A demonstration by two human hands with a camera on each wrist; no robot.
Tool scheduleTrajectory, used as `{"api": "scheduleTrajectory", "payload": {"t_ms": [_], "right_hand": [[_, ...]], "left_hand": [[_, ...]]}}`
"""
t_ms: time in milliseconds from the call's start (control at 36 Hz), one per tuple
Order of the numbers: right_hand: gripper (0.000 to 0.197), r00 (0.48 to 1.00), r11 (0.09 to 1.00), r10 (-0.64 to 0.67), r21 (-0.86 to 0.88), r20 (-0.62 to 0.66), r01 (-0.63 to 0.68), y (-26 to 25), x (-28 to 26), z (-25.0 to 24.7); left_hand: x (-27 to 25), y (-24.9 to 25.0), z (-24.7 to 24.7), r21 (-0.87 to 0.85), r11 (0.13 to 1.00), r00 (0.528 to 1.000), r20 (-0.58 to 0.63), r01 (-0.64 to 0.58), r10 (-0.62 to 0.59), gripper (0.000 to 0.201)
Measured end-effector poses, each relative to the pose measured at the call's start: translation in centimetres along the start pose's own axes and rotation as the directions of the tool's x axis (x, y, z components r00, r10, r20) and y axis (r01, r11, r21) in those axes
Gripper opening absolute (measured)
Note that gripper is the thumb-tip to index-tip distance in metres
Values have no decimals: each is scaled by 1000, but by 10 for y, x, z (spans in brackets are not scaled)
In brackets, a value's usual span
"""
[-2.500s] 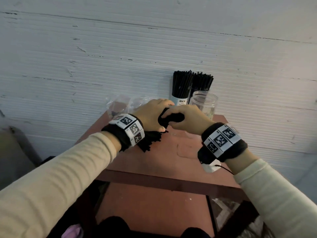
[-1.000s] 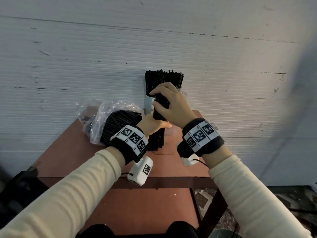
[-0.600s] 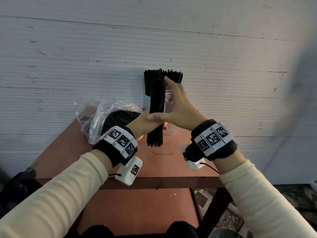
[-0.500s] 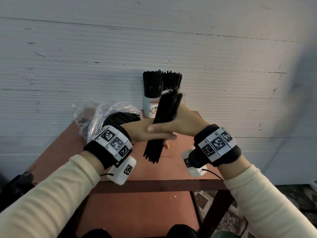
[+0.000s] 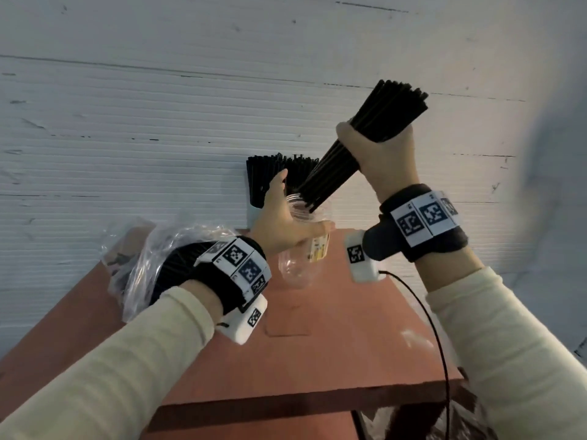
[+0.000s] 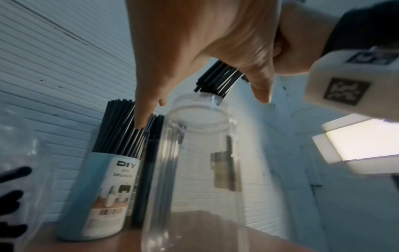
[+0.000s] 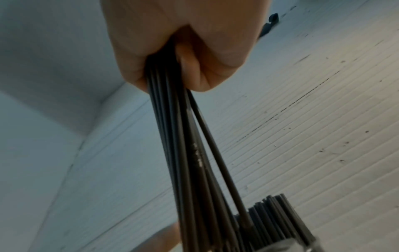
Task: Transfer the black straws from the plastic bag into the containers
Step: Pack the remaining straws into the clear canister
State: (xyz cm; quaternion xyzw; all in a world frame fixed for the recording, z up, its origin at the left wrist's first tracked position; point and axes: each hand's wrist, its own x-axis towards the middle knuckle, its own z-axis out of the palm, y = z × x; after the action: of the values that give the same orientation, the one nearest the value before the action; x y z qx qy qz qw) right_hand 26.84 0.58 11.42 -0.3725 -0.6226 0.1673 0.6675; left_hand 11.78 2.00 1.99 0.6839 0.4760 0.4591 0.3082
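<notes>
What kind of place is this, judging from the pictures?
Probably a plain workroom or storage corner, not a kitchen: a bare reddish-brown table against a white ribbed wall, holding a DIY desk-organiser tube of straws.

A slanted bundle of black straws (image 5: pixel 355 154) dips into the clear jar (image 5: pixel 305 246); the plastic bag (image 5: pixel 152 258) lies left, filled containers (image 5: pixel 270 182) behind.

Red-brown table (image 5: pixel 317 360), flat top with a faint square outline near mid-surface, darker rail under the front edge. Behind it a white ribbed wall (image 5: pixel 127 122), fine horizontal grooves, scattered dark nicks and long thin cracks; seen again from the left wrist (image 6: pixel 54 68) and right wrist (image 7: pixel 302 119). A bright rectangular light panel (image 6: pixel 367 141) shows at the right of the left wrist view. Patterned floor (image 5: pixel 381 420) glimpsed below the table's right corner
</notes>
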Motion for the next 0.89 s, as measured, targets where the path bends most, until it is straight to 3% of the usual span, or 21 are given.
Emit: {"api": "scheduleTrajectory", "payload": {"t_ms": [111, 250, 361, 444, 556, 611, 667, 750, 889], "right_hand": [[19, 999, 996, 52, -72, 6, -51, 19, 25, 9], [24, 963, 967, 184, -210, 195, -142, 48, 39, 24], [31, 828, 898, 369, -390, 421, -202, 65, 36, 34], [36, 734, 823, 472, -543, 488, -168, 75, 32, 37], [51, 681, 759, 524, -643, 511, -102, 78, 31, 41], [49, 661, 746, 536, -661, 525, -80, 73, 31, 39], [49, 621, 750, 549, -657, 558, -73, 66, 29, 37], [71, 636, 749, 528, -661, 562, -37, 61, 25, 35], [66, 687, 795, 454, -606, 567, -26, 56, 15, 28]], "left_hand": [[22, -7, 1, 50, 995, 986, 137, 85, -91, 119], [27, -25, -3, 63, 995, 985, 151, 79, -88, 103], [27, -31, -5, 33, 998, 984, 170, 54, -59, 96], [29, -32, -6, 29, 998, 982, 181, 48, -52, 92], [32, -34, -8, 22, 999, 980, 194, 47, -51, 91], [32, -34, -10, 48, 998, 978, 198, 51, -59, 100], [32, -34, -11, 62, 996, 975, 214, 56, -68, 97], [30, -31, -12, 68, 997, 972, 229, 37, -52, 89], [26, -29, -14, 62, 998, 968, 249, 23, -38, 84]]}}
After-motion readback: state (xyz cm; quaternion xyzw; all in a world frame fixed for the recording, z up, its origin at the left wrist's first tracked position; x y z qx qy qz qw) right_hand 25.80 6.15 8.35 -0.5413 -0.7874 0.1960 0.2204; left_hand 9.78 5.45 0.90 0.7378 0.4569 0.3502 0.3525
